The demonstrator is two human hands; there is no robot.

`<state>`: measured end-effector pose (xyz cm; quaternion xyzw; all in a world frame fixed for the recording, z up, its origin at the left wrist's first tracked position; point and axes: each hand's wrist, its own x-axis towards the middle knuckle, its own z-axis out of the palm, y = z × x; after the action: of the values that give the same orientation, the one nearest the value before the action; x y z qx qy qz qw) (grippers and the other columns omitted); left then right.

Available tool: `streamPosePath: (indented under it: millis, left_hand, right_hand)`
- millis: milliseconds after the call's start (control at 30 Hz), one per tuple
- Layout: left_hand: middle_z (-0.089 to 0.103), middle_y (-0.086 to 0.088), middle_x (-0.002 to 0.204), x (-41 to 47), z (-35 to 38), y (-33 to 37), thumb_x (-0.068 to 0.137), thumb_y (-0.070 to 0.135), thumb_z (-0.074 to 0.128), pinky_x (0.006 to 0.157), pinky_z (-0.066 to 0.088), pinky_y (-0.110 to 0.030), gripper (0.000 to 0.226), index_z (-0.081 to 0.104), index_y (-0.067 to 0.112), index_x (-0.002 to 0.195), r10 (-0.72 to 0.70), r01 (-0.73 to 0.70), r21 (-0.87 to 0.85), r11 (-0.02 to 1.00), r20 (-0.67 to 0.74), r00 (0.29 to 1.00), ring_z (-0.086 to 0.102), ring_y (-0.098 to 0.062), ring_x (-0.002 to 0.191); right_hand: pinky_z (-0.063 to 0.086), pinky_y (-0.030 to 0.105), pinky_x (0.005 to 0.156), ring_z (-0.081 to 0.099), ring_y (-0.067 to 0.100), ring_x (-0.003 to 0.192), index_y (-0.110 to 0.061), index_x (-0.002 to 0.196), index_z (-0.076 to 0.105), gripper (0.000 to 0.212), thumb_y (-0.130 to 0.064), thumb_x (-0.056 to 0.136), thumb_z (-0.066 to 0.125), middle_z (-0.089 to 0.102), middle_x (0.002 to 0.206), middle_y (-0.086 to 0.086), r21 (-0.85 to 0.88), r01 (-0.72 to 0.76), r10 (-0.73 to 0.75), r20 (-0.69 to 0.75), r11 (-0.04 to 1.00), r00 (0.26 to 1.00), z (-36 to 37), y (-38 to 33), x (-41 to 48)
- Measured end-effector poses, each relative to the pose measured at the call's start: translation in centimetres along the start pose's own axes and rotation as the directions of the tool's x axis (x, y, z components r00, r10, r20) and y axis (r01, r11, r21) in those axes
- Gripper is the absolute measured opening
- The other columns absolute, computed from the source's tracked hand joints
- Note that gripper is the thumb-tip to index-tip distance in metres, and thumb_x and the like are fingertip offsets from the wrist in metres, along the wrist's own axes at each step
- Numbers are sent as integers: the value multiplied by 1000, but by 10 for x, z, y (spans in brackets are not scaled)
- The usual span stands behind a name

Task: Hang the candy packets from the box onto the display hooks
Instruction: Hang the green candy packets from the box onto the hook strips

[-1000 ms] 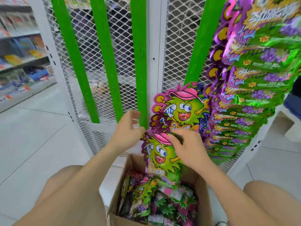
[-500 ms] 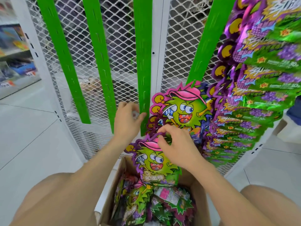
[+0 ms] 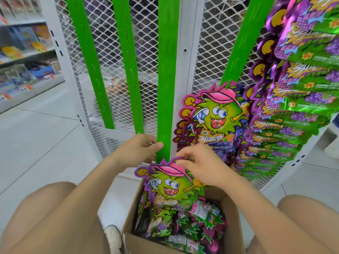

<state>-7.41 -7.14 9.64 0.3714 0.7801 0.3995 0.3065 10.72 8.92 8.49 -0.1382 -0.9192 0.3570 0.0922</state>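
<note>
- The right hand [image 3: 201,165] is pinching the pink-capped top edge of a green-and-purple cartoon candy packet [image 3: 168,187], holding it just above the brown cardboard box [image 3: 236,226].
- The left hand [image 3: 139,151] is gripping the lower end of a bright green plastic hanging strip [image 3: 166,88], thumb on its face.
- Many glossy packets [image 3: 293,116] are hanging at the right. This strip is carrying none and the box is looking well filled, so much is probably remaining.

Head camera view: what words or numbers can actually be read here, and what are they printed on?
"30": on the hanging packets at right; the rest of that line is blurred.
Yellow Chinese title on the front hung packet: too blurred to read.
Title on the packet over the box: blurred.
White label on a packet inside the box: too small.
Numbers on the shelf price tags: blurred.
</note>
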Motion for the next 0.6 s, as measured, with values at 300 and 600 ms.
streamPosePath:
  millis: [300,600]
  left_hand:
    - [66,-15,86,-10,17,0,107,28,62,72,66,-31,31,62,-1,94,-4,8,-33,999,111,994,74,-20,76]
    - [36,-1,64,-17,13,4,108,35,62,53,24,-27,45,57,12,69,75,-89,98,991,136,988,31,-13,58]
  right_hand:
    - [48,46,95,59,29,109,-14,114,65,30,-41,108,53,66,110,10,-279,62,17,270,958,963,46,-18,-20]
    - [50,26,81,61,0,79,-24,98,77,20,-44,97,73,72,87,-15,-139,48,-75,-198,989,977,32,-7,-16]
